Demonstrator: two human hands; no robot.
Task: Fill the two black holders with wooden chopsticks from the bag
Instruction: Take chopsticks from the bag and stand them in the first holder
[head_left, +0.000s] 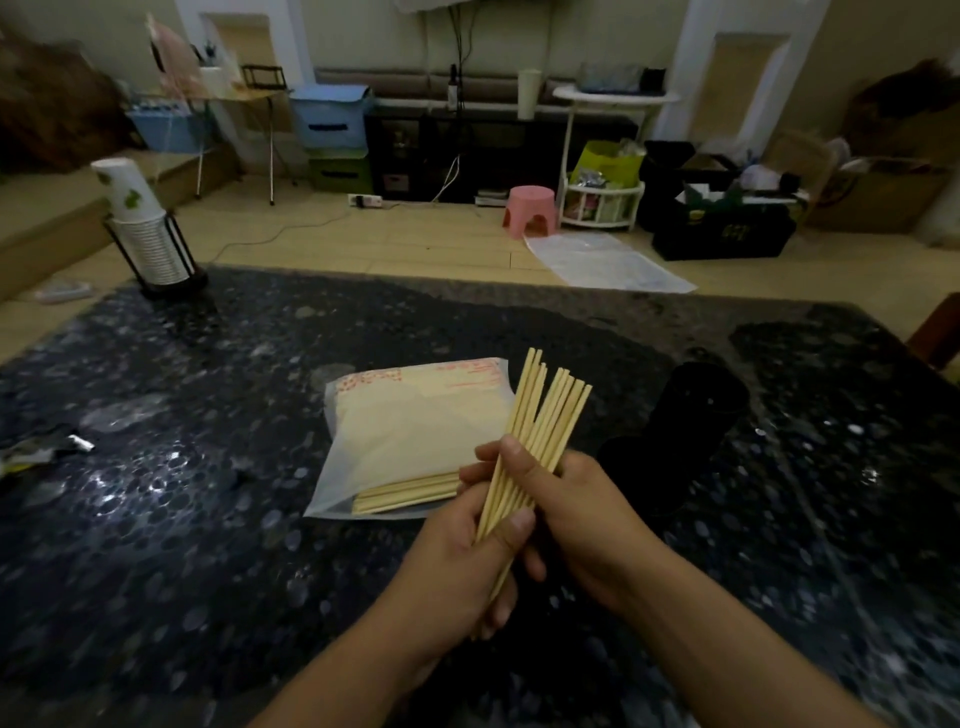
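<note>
Wooden chopsticks (540, 415): pale bundle, fanned at the top, tilted up and to the right, gripped by left hand (457, 566) and right hand (576, 499).
Bag (410, 431): translucent plastic, red print, lying flat on the tabletop (208, 493), more chopsticks inside at its near end.
Black holders (691, 415): dark shapes right of the bag; detail unclear.
</note>
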